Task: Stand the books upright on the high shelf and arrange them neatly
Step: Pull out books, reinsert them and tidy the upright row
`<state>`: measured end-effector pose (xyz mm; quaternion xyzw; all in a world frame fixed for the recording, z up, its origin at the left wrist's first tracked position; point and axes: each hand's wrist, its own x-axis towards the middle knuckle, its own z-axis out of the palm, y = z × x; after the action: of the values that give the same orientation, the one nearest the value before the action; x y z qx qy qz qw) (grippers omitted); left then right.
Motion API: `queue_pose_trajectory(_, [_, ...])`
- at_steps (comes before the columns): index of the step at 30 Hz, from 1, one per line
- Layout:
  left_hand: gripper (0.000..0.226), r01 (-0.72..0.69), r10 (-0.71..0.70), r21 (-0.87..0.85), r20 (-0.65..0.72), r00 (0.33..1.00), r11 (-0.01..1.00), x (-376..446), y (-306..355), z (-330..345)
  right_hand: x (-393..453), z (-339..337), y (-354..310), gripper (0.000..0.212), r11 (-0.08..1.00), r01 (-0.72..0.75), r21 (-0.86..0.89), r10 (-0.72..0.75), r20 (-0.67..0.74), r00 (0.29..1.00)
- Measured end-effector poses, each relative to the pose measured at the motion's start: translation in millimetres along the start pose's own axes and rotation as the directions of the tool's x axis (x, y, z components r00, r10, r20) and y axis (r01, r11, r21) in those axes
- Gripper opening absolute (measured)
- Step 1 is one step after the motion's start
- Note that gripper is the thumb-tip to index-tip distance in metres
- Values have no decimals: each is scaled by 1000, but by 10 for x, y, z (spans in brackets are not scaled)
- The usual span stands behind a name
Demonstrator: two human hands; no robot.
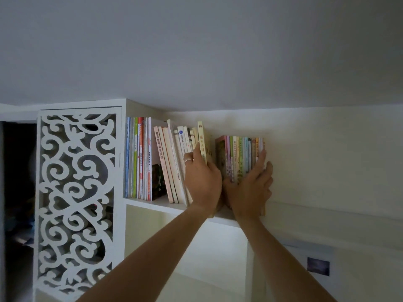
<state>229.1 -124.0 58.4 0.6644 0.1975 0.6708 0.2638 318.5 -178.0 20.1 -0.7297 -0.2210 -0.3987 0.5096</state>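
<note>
We are seeing the shelf (152, 204) carrying three groups of books: an upright group (138, 158) standing at its left end, a leaning group (174, 164) sitting at mid-shelf, and a tight group (239, 155) standing at its right end. Our left hand (201, 177) is holding a taller book (202, 140) between the last two groups, while our right hand (250, 186) is lying before the right-end group.

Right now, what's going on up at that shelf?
A person is tidying books on the high white shelf. The left hand grips a tall cream book that stands higher than its neighbours, while the right hand rests with straight fingers against the spines of a tight upright pastel row. The middle group leans to the left, and the books at the far left stand straight beside a carved white panel.
</note>
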Motion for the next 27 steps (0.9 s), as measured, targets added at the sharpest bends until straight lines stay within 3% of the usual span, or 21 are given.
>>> queue_pose_trajectory(6, [45, -222, 221, -9, -58, 974, 975, -56, -342, 318, -10, -4, -11, 122, 999, 31, 7, -31, 3, 1000])
queue_pose_trajectory(13, [59, -302, 301, 75, 15, 953, 950, -4, -577, 392, -41, 11, -17, 112, 994, 105, -36, -104, 36, 994])
queue_pose_trajectory(18, [56, -321, 322, 169, 17, 946, 932, 27, -590, 379, -37, 25, -8, 112, 990, 132, -52, -129, 56, 990])
queue_pose_trajectory(24, [55, -553, 514, 364, 208, 832, 749, 319, -861, 177, -2, 27, 30, 112, 987, 158, -22, -156, 70, 985])
queue_pose_trajectory(27, [58, -575, 529, 380, 229, 817, 724, 352, -911, 146, -3, 32, 25, 120, 985, 171, -8, -170, 57, 984])
